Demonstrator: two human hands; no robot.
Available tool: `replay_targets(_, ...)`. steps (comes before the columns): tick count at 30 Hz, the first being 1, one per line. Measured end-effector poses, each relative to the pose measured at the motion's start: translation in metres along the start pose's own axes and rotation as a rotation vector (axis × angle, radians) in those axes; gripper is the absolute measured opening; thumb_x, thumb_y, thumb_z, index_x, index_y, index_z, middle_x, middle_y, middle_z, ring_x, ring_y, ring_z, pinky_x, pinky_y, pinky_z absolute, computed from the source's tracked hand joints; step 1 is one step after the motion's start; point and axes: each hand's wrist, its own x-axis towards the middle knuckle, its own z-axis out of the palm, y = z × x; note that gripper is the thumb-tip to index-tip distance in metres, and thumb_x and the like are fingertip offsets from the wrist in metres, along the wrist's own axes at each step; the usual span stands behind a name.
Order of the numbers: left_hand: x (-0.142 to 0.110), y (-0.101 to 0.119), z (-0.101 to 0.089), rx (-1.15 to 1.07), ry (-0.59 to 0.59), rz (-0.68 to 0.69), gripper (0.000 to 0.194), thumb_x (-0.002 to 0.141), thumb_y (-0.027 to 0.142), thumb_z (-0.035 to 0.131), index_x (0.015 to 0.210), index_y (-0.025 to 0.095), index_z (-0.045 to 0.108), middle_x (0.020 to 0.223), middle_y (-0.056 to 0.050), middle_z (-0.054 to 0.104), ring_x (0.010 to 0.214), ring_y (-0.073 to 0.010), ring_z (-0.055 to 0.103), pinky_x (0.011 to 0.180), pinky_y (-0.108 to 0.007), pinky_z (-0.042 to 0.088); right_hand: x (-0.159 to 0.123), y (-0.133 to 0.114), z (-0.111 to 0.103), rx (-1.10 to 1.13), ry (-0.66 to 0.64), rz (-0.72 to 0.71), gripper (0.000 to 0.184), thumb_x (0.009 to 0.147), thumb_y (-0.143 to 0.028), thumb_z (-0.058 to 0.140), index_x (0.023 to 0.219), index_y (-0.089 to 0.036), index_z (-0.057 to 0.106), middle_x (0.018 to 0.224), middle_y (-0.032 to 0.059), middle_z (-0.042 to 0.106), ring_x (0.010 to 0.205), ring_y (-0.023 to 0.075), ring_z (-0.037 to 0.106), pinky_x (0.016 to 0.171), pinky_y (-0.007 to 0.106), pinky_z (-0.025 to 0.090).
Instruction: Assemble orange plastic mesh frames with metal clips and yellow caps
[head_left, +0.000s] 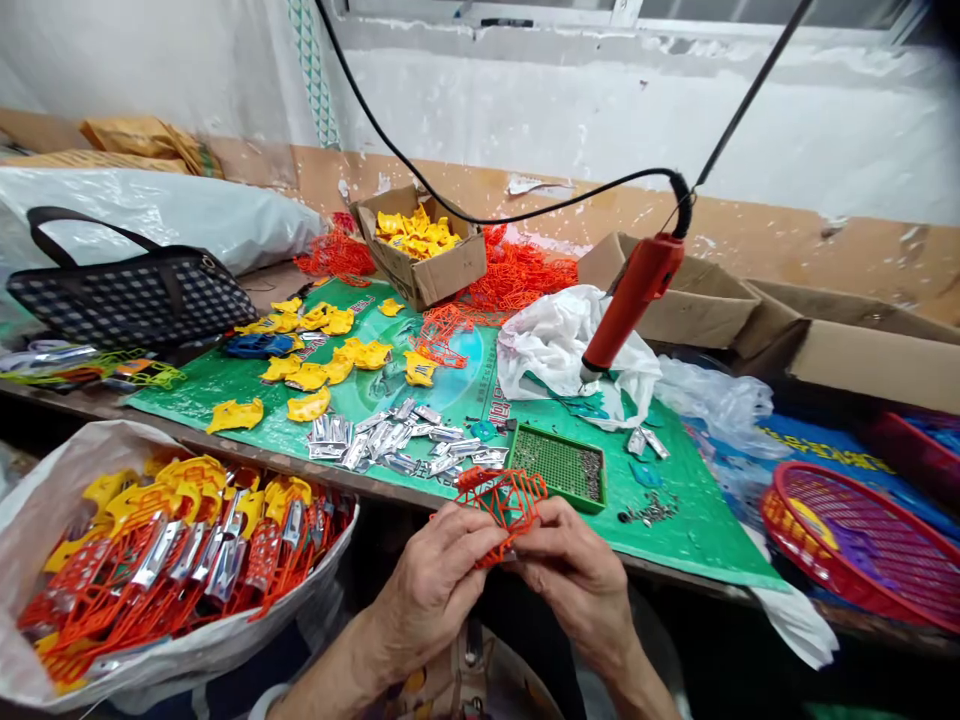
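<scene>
In front of the table edge, my left hand (440,565) and my right hand (576,575) are both closed on an orange-red plastic lattice frame (504,500). The fingers of each grip its lower end from either side, and they hide part of it. Just beyond the frame lies a loose pile of silver metal clips (394,440). A green tray (551,432) of small screws sits past my right hand. Yellow plastic pieces (308,404) are scattered farther back on the green mat (697,520). A red electric screwdriver (630,305) hangs tip-down above a white plastic bag (544,340).
At lower left, a white sack (311,590) holds several assembled orange, yellow and silver pieces. A cardboard box (450,270) of yellow pieces stands behind, among heaps of orange frames (525,272). A red basket (874,570) is at right, and a checked bag (135,290) at left.
</scene>
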Motion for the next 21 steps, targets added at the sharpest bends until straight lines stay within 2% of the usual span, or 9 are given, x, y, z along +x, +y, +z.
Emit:
replay_targets(3,0.001,0.003,-0.001,-0.004,-0.006,0.046,0.043,0.083,-0.003,0.048,0.119,0.018,0.056,0.097,-0.008,0.067,0.088,-0.0176,0.060,0.080,-0.032,0.053,-0.010,-0.003,0.007,-0.065,0.101,-0.103,0.036,0.082,-0.010,0.067,0.105,-0.037,0.072,0.091,0.0012,0.065,0.081,0.0134,0.065,0.066,0.023,0.054)
replay_targets(7,0.003,0.012,-0.002,0.002,-0.039,0.084,0.045,0.081,-0.005,0.046,0.119,0.018,0.056,0.095,-0.008,0.068,0.085,-0.0183,0.059,0.076,-0.033,0.054,-0.023,-0.007,0.010,0.119,0.181,0.133,0.021,0.088,-0.029,0.062,0.106,-0.039,0.067,0.091,0.0020,0.070,0.081,0.0195,0.070,0.065,0.032,0.059)
replay_targets(10,0.006,0.018,-0.002,0.020,-0.055,0.120,0.044,0.082,-0.005,0.046,0.119,0.016,0.055,0.093,-0.009,0.069,0.083,-0.0192,0.059,0.072,-0.033,0.054,-0.036,-0.001,0.004,0.101,0.177,0.252,0.020,0.088,-0.037,0.060,0.107,-0.034,0.067,0.094,0.0079,0.070,0.083,0.0247,0.071,0.067,0.039,0.061)
replay_targets(15,0.008,0.024,-0.002,0.053,-0.089,0.161,0.038,0.085,-0.003,0.049,0.120,0.011,0.055,0.095,-0.012,0.069,0.082,-0.0195,0.057,0.073,-0.033,0.053,-0.052,0.010,-0.007,-0.038,0.155,0.217,0.028,0.089,-0.026,0.057,0.116,-0.032,0.063,0.095,0.0102,0.069,0.084,0.0257,0.071,0.068,0.041,0.062)
replay_targets(21,0.010,0.028,-0.004,0.074,-0.125,0.177,0.033,0.088,0.001,0.047,0.119,0.010,0.054,0.094,-0.012,0.069,0.082,-0.0191,0.057,0.074,-0.032,0.054,-0.053,0.005,-0.004,-0.094,0.183,0.111,0.030,0.087,-0.018,0.059,0.111,-0.036,0.065,0.096,0.0064,0.068,0.086,0.0222,0.070,0.067,0.034,0.063)
